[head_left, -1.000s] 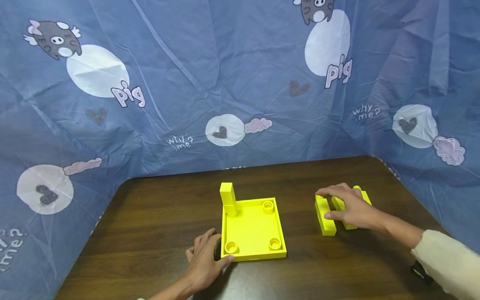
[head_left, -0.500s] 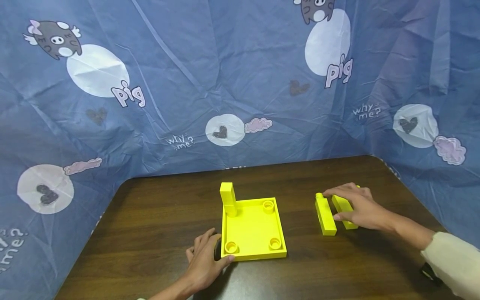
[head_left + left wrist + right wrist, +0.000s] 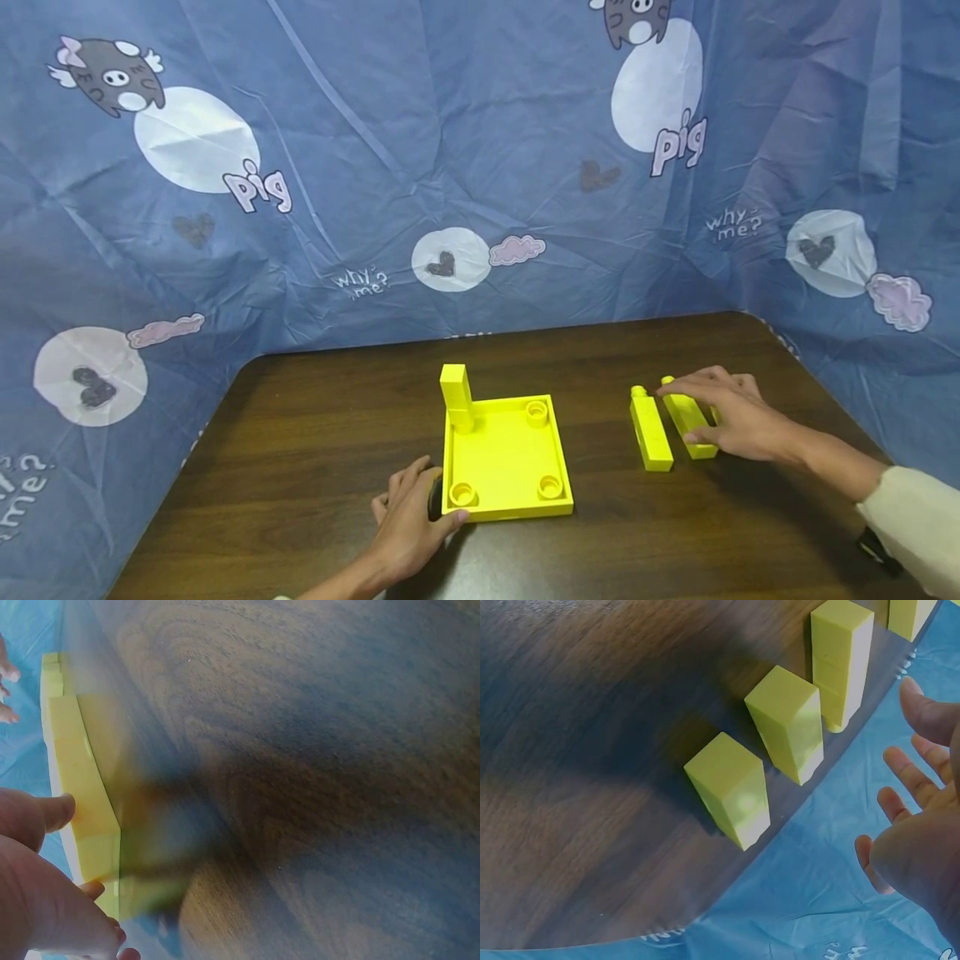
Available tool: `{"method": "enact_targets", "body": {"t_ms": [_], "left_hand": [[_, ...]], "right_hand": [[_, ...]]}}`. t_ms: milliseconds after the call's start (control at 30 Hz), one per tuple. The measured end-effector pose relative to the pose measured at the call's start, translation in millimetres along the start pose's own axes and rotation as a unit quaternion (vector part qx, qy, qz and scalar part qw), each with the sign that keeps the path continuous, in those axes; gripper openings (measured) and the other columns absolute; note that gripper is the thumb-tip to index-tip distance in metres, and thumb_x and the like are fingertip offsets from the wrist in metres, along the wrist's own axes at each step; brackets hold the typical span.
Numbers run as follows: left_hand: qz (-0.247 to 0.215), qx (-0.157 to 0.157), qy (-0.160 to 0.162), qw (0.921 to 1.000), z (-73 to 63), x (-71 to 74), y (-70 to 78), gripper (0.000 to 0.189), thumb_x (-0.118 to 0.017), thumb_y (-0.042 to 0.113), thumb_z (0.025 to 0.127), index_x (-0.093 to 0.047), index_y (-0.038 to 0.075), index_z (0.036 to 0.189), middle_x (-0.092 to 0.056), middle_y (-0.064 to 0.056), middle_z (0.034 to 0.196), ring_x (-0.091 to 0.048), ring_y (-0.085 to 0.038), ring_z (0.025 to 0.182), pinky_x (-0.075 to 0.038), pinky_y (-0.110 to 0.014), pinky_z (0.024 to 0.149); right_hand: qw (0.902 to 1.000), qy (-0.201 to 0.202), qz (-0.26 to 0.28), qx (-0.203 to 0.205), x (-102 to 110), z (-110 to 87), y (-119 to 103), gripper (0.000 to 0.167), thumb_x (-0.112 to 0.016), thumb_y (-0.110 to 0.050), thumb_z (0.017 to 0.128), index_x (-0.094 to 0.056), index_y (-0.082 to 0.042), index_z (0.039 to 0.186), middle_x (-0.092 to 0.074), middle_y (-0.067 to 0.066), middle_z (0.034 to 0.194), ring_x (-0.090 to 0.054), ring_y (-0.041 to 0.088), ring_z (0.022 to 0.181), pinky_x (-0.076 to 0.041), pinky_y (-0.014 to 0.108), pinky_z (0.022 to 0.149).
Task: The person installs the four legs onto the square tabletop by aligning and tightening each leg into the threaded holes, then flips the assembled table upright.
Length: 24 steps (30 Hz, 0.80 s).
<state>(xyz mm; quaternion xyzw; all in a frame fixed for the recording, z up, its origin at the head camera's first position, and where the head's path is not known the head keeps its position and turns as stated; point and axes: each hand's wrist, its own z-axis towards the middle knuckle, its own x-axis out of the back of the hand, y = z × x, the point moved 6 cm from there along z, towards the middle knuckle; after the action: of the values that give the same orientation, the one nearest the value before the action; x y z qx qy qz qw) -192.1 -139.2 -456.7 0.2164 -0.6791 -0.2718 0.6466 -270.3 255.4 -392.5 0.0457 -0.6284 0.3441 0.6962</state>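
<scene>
Shifted rightward, the right hand (image 3: pixel 741 421) hovers over the middle loose block (image 3: pixel 681 418), thumb and fingers apart; contact I cannot tell. The left hand (image 3: pixel 408 525), fingers extended, sets its thumb against the near left corner of the yellow tray (image 3: pixel 506 458). Inside, one upright block (image 3: pixel 455 389) stands at the far left corner, hollow round sockets (image 3: pixel 550 482) at the other three.

Free lane on table (image 3: pixel 600 417) btwn tray (image 3: pixel 506 458) & 1st bar (image 3: pixel 651 433). Post (image 3: pixel 456 400) blocks tray's far L corner, L hand (image 3: pixel 408 525) its near L one. Tight gap to 2nd bar (image 3: pixel 686 423), R hand (image 3: pixel 742 423) above it.
</scene>
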Motion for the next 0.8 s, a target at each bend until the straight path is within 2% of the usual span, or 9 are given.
{"method": "enact_targets", "body": {"t_ms": [267,667,800], "left_hand": [[0.002,-0.004,0.005,1.0000,0.2,0.4,0.7,0.059,-0.078,0.032,0.080,-0.055,0.005,0.128,-0.038,-0.021,0.145,-0.030,-0.038,0.130,-0.016,-0.062,0.089],[0.003,-0.001,0.004,1.0000,0.5,-0.1,0.9,0.059,-0.078,0.032,0.080,-0.055,0.004,0.128,-0.038,-0.021,0.145,-0.030,-0.038,0.130,-0.015,-0.062,0.089],[0.002,0.000,0.003,1.0000,0.5,-0.2,1.0,0.058,-0.078,0.032,0.080,-0.056,0.005,0.127,-0.038,-0.021,0.145,-0.030,-0.038,0.130,-0.014,-0.062,0.090]], "right_hand": [[0.9999,-0.006,-0.007,0.007,-2,-3.8,2,0.066,-0.085,-0.003,0.066,-0.062,-0.019,0.126,-0.063,0.006,0.124,-0.045,0.023,0.111,-0.020,0.046,0.080],[0.9933,-0.016,-0.080,0.082,-12,-6.7,-3,0.075,-0.085,0.006,0.058,-0.064,-0.017,0.126,-0.056,0.008,0.134,-0.044,0.032,0.120,-0.023,0.059,0.085],[0.9913,-0.008,-0.091,0.095,-15,-6.7,-4,0.079,-0.085,0.009,0.055,-0.063,-0.017,0.127,-0.052,0.008,0.138,-0.043,0.031,0.120,-0.023,0.058,0.085]]}}
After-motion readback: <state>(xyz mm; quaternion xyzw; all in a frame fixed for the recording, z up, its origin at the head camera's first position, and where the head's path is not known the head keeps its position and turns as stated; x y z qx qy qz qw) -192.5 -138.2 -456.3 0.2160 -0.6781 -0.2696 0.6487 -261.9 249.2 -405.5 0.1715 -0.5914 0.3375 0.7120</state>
